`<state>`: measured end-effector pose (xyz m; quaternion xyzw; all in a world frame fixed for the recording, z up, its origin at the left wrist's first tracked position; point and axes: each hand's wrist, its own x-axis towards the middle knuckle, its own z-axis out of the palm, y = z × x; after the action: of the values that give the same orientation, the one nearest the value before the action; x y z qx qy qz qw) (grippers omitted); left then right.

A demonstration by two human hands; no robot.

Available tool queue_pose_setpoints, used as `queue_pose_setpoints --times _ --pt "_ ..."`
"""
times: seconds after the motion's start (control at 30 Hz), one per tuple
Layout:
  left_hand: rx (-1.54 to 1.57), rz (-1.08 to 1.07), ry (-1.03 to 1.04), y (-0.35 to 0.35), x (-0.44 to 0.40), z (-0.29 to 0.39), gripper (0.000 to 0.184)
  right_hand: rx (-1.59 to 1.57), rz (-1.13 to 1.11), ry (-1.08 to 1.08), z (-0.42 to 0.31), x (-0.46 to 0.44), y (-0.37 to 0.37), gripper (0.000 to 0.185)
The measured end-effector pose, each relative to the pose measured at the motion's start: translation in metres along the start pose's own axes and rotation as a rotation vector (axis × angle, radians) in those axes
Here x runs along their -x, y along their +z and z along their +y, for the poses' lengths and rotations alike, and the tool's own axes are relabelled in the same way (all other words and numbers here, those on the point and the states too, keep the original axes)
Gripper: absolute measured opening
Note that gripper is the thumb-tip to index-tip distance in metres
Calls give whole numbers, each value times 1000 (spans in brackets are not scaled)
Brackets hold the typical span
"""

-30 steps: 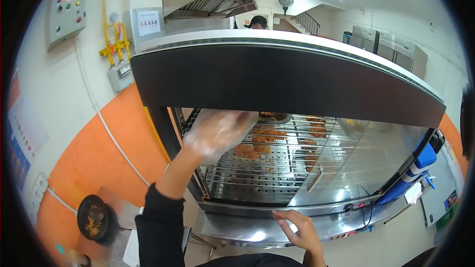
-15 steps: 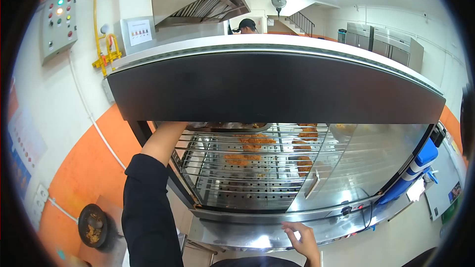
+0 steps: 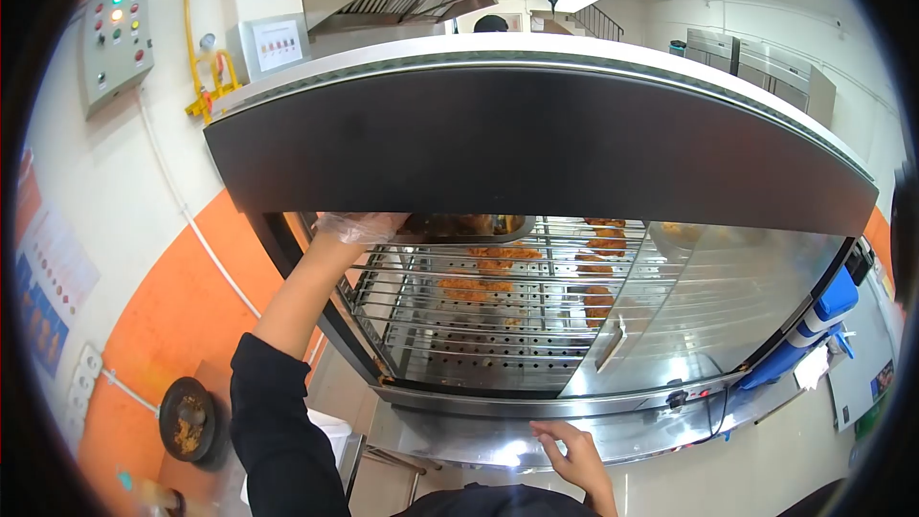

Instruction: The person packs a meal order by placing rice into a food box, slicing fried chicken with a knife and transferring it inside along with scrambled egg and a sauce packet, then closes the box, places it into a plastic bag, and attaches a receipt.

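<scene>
My left hand [image 3: 359,227], in a clear plastic glove, reaches inside the glass-sided food warmer beside a dark metal tray [image 3: 512,232] on the upper wire rack [image 3: 459,273]. Its fingers are hidden under the warmer's black top panel [image 3: 536,148], so I cannot tell whether it grips the tray. Food shows in the tray, partly hidden. Pieces of fried chicken [image 3: 476,290] lie below the rack, with more fried pieces [image 3: 598,302] in a row further right. My bare right hand [image 3: 574,457] hangs in front of the warmer's lower edge, fingers loosely bent and apart, holding nothing.
A sliding glass door [image 3: 708,306] covers the warmer's right side. On the left are a black pan [image 3: 187,419] with food bits and a control box [image 3: 117,43] on the wall. A blue bin [image 3: 833,297] stands at right. Another person's dark cap [image 3: 491,24] shows behind.
My left hand has come partly out from behind the top panel, so its glove now shows. More of the tray is visible. My right hand stays nearly in place.
</scene>
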<state>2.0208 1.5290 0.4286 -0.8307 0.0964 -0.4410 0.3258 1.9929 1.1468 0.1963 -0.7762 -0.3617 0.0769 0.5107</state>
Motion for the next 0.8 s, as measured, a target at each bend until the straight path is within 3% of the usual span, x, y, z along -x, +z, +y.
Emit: queue_pose_setpoints --times 0.1,0.2,0.27,0.37,0.4,0.47,0.6,0.67,0.8 --pt "-164 11 -48 -4 5 3 28 -1 -22 -17 4 0 2 23" --pt "-392 -88 115 -24 2 0 25 -4 -47 13 2 0 3 23" --pt "360 -447 -484 -40 -15 5 25 -14 -62 2 3 -1 4 24" --pt "460 -508 -502 -40 -21 5 25 9 -58 -29 5 -2 6 23" --pt "458 -506 -502 -38 -19 4 25 8 -58 -31 6 -3 6 23" --pt "333 -300 -244 -30 -10 1 25 11 -69 -15 7 -3 8 23" --pt "217 -279 -164 -24 -8 0 22 13 -78 -20 9 -4 7 22" --pt "175 -74 -203 -27 -7 4 21 16 -82 -1 4 -5 6 21" --pt "23 -94 -99 -22 -7 5 20 23 -81 -87 -23 -23 3 23"
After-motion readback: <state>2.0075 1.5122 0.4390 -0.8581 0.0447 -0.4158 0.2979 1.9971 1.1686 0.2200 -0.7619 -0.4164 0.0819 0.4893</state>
